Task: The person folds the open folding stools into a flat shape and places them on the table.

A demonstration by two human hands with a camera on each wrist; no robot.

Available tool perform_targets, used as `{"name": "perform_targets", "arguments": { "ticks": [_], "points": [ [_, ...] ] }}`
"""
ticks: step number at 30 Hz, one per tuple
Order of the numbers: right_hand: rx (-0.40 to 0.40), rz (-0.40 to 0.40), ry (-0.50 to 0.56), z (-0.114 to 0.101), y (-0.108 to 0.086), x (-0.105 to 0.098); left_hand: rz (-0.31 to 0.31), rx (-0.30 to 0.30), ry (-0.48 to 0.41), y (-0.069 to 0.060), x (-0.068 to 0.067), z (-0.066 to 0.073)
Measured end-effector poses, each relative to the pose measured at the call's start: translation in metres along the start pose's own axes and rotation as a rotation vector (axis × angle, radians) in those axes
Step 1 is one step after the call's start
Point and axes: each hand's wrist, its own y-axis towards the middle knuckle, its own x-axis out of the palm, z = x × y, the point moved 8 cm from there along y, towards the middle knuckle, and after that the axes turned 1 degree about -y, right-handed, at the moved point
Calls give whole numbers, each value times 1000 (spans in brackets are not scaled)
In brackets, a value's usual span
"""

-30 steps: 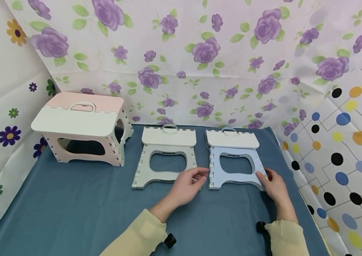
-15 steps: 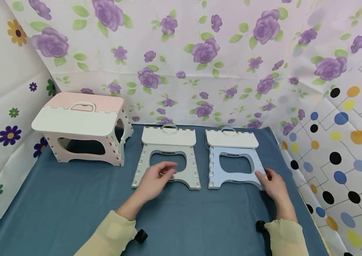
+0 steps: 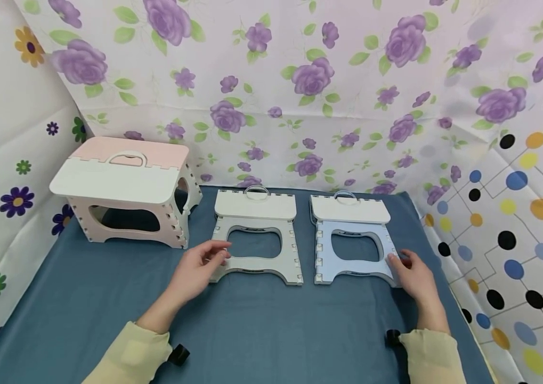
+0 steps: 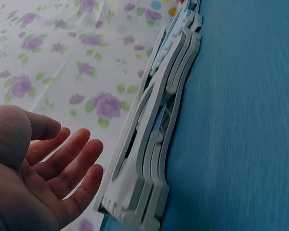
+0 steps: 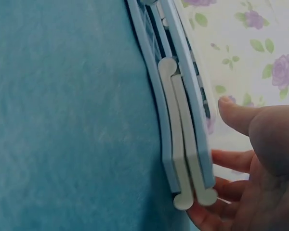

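Note:
A folded grey-white step stool (image 3: 252,264) with a white top panel lies on the blue cloth. Beside its left edge hovers my left hand (image 3: 194,269), fingers loosely bent and holding nothing; a small gap to the stool shows in the left wrist view. To the right lies a folded light-blue step stool (image 3: 353,266), also with a white panel. My right hand (image 3: 414,277) is at its lower right corner. In the right wrist view, fingers (image 5: 226,190) touch the stool's edge, while the thumb stands slightly off it.
A pink and white step stool (image 3: 129,181) stands unfolded at the back left, with a carry handle on top. Blue cloth (image 3: 261,336) covers the table. Patterned sheets (image 3: 300,106) hang behind and at both sides.
My left hand has moved left, from beside the blue stool, across the grey stool, to its left edge. The right hand has stayed at the blue stool's corner.

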Motion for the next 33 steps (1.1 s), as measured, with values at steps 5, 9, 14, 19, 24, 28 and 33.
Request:
{"name": "perform_targets", "arguments": {
  "ticks": [5, 9, 14, 19, 24, 28, 33],
  "points": [
    [-32, 68, -8, -19, -2, -4, 44, -10, -3, -6, -15, -8],
    [-90, 145, 27, -45, -5, -2, 93, -9, 13, -12, -30, -15],
    [-165, 253, 41, -78, -11, -3, 156, -21, 43, -21, -50, -22],
    [-272, 287, 79, -107, -15, 1, 233, -31, 69, -30, -74, -28],
    [-363, 264, 108, -130, -19, 17, 367, -54, 94, -41, -104, -34],
    [-400, 244, 129, -146, -25, 28, 498, -87, 88, -50, -127, -41],
    [-432, 229, 162, -165, -34, 37, 644, -156, 75, -59, -154, -54]
  ]
}}
